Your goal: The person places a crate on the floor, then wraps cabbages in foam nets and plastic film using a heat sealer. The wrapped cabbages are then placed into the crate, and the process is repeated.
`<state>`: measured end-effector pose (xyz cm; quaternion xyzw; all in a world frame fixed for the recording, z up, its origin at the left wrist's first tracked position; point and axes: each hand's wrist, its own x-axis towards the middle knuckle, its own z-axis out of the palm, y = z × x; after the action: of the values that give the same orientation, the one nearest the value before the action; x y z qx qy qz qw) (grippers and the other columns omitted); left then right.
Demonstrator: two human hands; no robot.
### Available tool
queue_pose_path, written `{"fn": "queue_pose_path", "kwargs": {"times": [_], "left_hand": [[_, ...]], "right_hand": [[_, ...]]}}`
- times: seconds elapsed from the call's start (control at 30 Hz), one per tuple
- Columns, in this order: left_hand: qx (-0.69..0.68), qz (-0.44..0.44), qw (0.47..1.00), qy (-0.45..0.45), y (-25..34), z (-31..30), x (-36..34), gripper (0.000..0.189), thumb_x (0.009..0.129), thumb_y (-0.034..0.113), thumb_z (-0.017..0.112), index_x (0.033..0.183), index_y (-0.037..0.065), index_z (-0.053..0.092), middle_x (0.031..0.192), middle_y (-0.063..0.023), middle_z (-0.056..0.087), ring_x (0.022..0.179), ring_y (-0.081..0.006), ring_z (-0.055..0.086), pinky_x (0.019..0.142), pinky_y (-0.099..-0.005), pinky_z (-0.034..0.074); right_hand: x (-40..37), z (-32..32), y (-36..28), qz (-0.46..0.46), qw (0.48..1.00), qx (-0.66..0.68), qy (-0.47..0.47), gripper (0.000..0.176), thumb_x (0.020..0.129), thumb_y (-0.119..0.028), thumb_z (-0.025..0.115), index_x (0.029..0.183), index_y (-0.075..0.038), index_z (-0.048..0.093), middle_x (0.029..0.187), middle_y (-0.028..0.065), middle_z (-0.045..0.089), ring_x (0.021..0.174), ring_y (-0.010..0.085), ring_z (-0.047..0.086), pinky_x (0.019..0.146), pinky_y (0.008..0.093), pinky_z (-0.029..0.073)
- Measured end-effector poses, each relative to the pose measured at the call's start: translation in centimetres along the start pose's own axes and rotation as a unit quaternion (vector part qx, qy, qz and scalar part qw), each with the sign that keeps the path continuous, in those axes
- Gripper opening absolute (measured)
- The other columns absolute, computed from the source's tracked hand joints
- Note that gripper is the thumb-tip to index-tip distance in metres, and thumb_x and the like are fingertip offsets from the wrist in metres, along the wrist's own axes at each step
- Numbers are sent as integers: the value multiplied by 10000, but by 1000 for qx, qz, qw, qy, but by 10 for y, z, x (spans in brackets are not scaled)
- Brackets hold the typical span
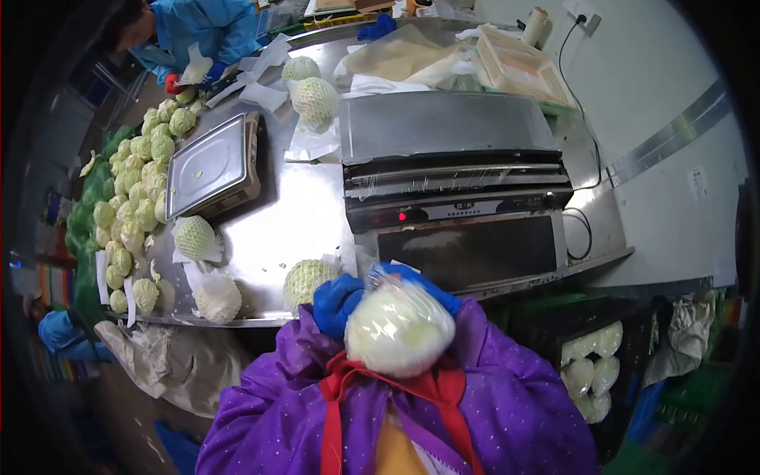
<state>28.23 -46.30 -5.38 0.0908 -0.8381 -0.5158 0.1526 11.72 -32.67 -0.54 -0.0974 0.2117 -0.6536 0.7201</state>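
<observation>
A pale cabbage (400,328) wrapped in clear, shiny plastic film is held close against my chest. My left hand (339,305), in a blue glove, is closed at the cabbage's left side. Behind the cabbage, my right hand (425,286) in a blue glove grips it from the upper right; its fingertips are partly hidden. The film (378,275) is gathered between my two hands. Just left of my left hand sits a cabbage in a foam net (309,283) on the metal table (317,214). In front of me stands a film-sealing machine (459,210) with a red light.
A scale (210,170) stands left of the sealer, beside a heap of bare cabbages (138,190). More netted cabbages (315,101) sit on paper. A person in blue (202,36) works at the far left. At my right, a black crate (617,336) holds wrapped cabbages.
</observation>
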Motion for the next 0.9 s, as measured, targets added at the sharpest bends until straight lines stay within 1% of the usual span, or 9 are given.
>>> {"fn": "queue_pose_path", "kwargs": {"times": [0.1,0.27,0.3,0.4,0.5,0.6,0.7,0.73,0.9], "left_hand": [[-164,8,986,-28,50,-6,30,544,757,201,713,1240,45,515,1239,-169,520,1191,-303,468,864,-380,464],[-374,12,855,-359,17,20,34,438,886,151,549,1299,24,472,1388,-162,385,1366,-266,225,986,-359,394],[-380,-77,827,-408,11,29,32,410,915,137,490,1304,13,451,1361,-161,421,1304,-269,326,982,-361,403],[-469,-318,692,-447,51,37,33,385,936,173,444,1280,1,467,1202,-97,556,1088,-219,555,954,-333,423],[-516,-421,642,-380,25,66,19,419,925,179,464,1302,0,425,1208,-128,544,1103,-251,543,966,-377,424],[-548,-437,586,-407,25,97,16,454,926,236,451,1315,7,408,1246,-136,514,1134,-270,517,989,-402,400],[-540,-447,569,-430,50,116,13,486,934,291,419,1334,17,387,1284,-142,480,1172,-276,481,1012,-409,369],[-540,-444,567,-435,61,125,12,498,937,309,408,1341,20,380,1297,-144,468,1184,-277,469,1020,-412,359],[-566,-392,573,-445,143,194,14,558,950,401,355,1373,36,345,1361,-153,411,1247,-286,409,1059,-424,307]], "right_hand": [[-3,-34,59,128,984,121,19,90,897,-133,539,967,-78,555,862,16,574,773,88,558,701,230,476],[-29,-54,86,-95,990,1,104,151,914,-138,513,1033,-50,541,919,25,567,822,101,551,738,252,475],[-36,-65,97,-175,973,-42,147,163,917,-139,507,1046,-44,538,930,27,566,831,103,549,745,257,475],[-75,-44,100,-339,814,-122,455,302,928,-181,511,1167,4,503,1071,81,581,965,160,560,850,289,458],[-104,22,61,-565,647,-291,421,384,823,-161,652,1166,-32,540,1122,83,588,1017,213,563,890,336,441],[-117,28,75,-283,717,-629,103,507,770,-274,715,1194,-63,536,1234,153,539,1133,278,514,941,381,404],[-152,33,77,-277,804,-521,74,616,711,-337,763,1209,-71,518,1219,179,529,1151,327,482,951,415,391],[-169,25,94,-339,745,-554,154,726,647,-349,808,1228,-52,489,1196,180,532,1149,321,480,956,417,386],[-251,9,125,-429,746,-422,286,770,644,-241,809,1281,-10,442,1245,143,497,1186,256,452,1030,380,337]]}}
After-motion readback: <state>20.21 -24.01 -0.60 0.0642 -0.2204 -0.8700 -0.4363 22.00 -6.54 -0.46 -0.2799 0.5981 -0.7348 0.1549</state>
